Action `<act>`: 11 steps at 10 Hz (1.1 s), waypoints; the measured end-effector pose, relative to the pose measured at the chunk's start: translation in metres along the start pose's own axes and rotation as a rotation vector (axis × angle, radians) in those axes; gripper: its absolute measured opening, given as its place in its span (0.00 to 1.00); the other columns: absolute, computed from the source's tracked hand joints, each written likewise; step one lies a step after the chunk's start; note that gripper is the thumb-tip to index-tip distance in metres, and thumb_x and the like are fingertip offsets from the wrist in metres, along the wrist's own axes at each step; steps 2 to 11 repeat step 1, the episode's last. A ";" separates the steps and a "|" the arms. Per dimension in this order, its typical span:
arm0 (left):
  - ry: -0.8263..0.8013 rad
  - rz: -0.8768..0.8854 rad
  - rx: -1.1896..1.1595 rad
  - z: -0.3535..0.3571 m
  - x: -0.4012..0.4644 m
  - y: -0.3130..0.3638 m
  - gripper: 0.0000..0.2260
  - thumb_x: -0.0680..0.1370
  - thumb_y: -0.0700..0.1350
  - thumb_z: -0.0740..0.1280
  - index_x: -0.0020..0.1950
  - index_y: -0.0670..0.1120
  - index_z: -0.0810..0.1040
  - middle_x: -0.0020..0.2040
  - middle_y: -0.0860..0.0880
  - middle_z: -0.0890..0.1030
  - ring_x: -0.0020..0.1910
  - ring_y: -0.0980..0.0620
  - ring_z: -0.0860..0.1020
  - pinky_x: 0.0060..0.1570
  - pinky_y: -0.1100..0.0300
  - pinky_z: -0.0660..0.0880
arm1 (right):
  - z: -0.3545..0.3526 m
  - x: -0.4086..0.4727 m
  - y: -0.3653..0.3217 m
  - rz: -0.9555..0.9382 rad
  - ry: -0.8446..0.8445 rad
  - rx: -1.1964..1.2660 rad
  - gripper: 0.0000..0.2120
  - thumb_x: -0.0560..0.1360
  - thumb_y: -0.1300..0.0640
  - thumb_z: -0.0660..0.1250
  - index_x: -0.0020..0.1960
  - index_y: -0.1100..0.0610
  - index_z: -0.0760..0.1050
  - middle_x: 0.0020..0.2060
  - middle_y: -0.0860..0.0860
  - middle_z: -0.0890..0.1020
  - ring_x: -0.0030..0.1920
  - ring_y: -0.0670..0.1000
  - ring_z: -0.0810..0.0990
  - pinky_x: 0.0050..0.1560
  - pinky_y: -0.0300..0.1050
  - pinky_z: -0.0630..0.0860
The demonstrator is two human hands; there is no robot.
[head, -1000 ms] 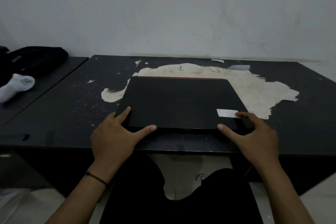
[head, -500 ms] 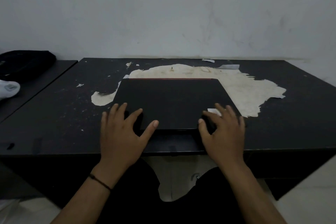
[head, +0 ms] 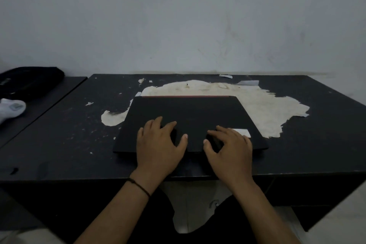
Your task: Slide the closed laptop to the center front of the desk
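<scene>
The closed black laptop (head: 190, 113) lies flat near the front middle of the dark desk (head: 59, 140), with a red strip along its far edge and a white sticker near its front right corner. My left hand (head: 160, 144) rests palm down on the lid's front left part, fingers spread. On the front right part sits my right hand (head: 229, 146), fingers curled a little and partly covering the sticker. Both thumbs point toward each other over the lid's front edge.
A large pale patch (head: 267, 105) of peeled surface spreads behind and right of the laptop. A second dark table at the left holds a black bag (head: 29, 81) and a white sock (head: 10, 109). A bare wall stands behind the desk. My dark-clothed legs are under the desk's front edge.
Both hands moved from the laptop's front corners inward onto the lid, closer together. The laptop seems to stay in place near the front middle of the desk.
</scene>
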State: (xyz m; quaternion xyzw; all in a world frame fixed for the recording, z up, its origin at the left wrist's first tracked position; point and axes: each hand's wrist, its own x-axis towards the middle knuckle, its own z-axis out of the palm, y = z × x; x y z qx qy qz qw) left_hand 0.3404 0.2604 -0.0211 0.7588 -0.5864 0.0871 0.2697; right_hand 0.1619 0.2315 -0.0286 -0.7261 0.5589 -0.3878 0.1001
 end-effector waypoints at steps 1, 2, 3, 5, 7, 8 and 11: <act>0.010 -0.016 -0.007 -0.013 0.029 0.006 0.28 0.74 0.66 0.59 0.68 0.54 0.77 0.72 0.44 0.72 0.73 0.43 0.66 0.73 0.43 0.61 | -0.023 0.018 -0.014 0.076 -0.021 0.309 0.12 0.74 0.48 0.72 0.57 0.47 0.84 0.57 0.43 0.84 0.61 0.43 0.79 0.67 0.54 0.73; 0.010 -0.016 -0.007 -0.013 0.029 0.006 0.28 0.74 0.66 0.59 0.68 0.54 0.77 0.72 0.44 0.72 0.73 0.43 0.66 0.73 0.43 0.61 | -0.023 0.018 -0.014 0.076 -0.021 0.309 0.12 0.74 0.48 0.72 0.57 0.47 0.84 0.57 0.43 0.84 0.61 0.43 0.79 0.67 0.54 0.73; 0.010 -0.016 -0.007 -0.013 0.029 0.006 0.28 0.74 0.66 0.59 0.68 0.54 0.77 0.72 0.44 0.72 0.73 0.43 0.66 0.73 0.43 0.61 | -0.023 0.018 -0.014 0.076 -0.021 0.309 0.12 0.74 0.48 0.72 0.57 0.47 0.84 0.57 0.43 0.84 0.61 0.43 0.79 0.67 0.54 0.73; 0.010 -0.016 -0.007 -0.013 0.029 0.006 0.28 0.74 0.66 0.59 0.68 0.54 0.77 0.72 0.44 0.72 0.73 0.43 0.66 0.73 0.43 0.61 | -0.023 0.018 -0.014 0.076 -0.021 0.309 0.12 0.74 0.48 0.72 0.57 0.47 0.84 0.57 0.43 0.84 0.61 0.43 0.79 0.67 0.54 0.73; 0.010 -0.016 -0.007 -0.013 0.029 0.006 0.28 0.74 0.66 0.59 0.68 0.54 0.77 0.72 0.44 0.72 0.73 0.43 0.66 0.73 0.43 0.61 | -0.023 0.018 -0.014 0.076 -0.021 0.309 0.12 0.74 0.48 0.72 0.57 0.47 0.84 0.57 0.43 0.84 0.61 0.43 0.79 0.67 0.54 0.73; 0.010 -0.016 -0.007 -0.013 0.029 0.006 0.28 0.74 0.66 0.59 0.68 0.54 0.77 0.72 0.44 0.72 0.73 0.43 0.66 0.73 0.43 0.61 | -0.023 0.018 -0.014 0.076 -0.021 0.309 0.12 0.74 0.48 0.72 0.57 0.47 0.84 0.57 0.43 0.84 0.61 0.43 0.79 0.67 0.54 0.73; 0.010 -0.016 -0.007 -0.013 0.029 0.006 0.28 0.74 0.66 0.59 0.68 0.54 0.77 0.72 0.44 0.72 0.73 0.43 0.66 0.73 0.43 0.61 | -0.023 0.018 -0.014 0.076 -0.021 0.309 0.12 0.74 0.48 0.72 0.57 0.47 0.84 0.57 0.43 0.84 0.61 0.43 0.79 0.67 0.54 0.73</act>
